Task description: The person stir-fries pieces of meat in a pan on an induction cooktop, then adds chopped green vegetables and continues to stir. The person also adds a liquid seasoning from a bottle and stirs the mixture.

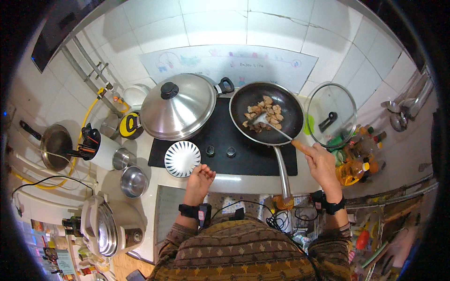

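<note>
My right hand (321, 163) grips the handle of a metal spatula (279, 131), with the index finger stretched along it. The spatula's head rests among browned sliced pieces of food (269, 109), perhaps meat, in a dark frying pan (290, 98). This pan sits on the right of a black cooktop (218, 123), its metal handle (282, 168) towards me. My left hand (201, 179) is loosely curled at the near right rim of a white plate with dark radial marks (182, 159). Whether it touches or holds the rim cannot be made out.
A wok with a conical steel lid (186, 109) stands left of the pan. To the right are a glass lid (332, 105) and an oil bottle (351, 174) among several bottles. Steel bowls (134, 182), a white utensil holder (107, 149) and an electric cooker (119, 224) line the left.
</note>
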### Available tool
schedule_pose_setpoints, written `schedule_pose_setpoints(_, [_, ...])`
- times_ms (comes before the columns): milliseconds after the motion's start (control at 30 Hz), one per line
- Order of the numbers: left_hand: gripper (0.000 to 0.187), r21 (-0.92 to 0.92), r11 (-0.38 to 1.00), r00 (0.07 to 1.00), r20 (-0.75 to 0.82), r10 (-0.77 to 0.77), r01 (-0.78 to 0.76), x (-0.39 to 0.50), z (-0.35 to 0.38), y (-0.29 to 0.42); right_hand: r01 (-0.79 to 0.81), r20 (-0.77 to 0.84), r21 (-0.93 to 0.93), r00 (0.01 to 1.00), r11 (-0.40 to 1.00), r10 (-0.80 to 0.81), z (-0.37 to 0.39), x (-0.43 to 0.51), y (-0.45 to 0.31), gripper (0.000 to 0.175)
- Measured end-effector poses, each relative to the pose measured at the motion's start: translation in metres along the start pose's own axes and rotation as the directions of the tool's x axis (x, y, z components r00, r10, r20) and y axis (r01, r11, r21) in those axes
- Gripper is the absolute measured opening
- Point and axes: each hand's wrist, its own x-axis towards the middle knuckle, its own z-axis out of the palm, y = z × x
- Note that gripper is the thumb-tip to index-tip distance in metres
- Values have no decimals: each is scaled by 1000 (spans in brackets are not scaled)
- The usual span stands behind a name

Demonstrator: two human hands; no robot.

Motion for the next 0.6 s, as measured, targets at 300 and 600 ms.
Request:
schedule_pose_setpoints(300, [17,6,1000,1000,-9,21,-21,-4,-1,0,-5,-56,-80,998,997,0,7,9,11,45])
schedule_pose_setpoints(600, [18,-29,999,1000,6,14,-14,-4,0,0,33,-22,40,999,999,-32,8,15,12,47])
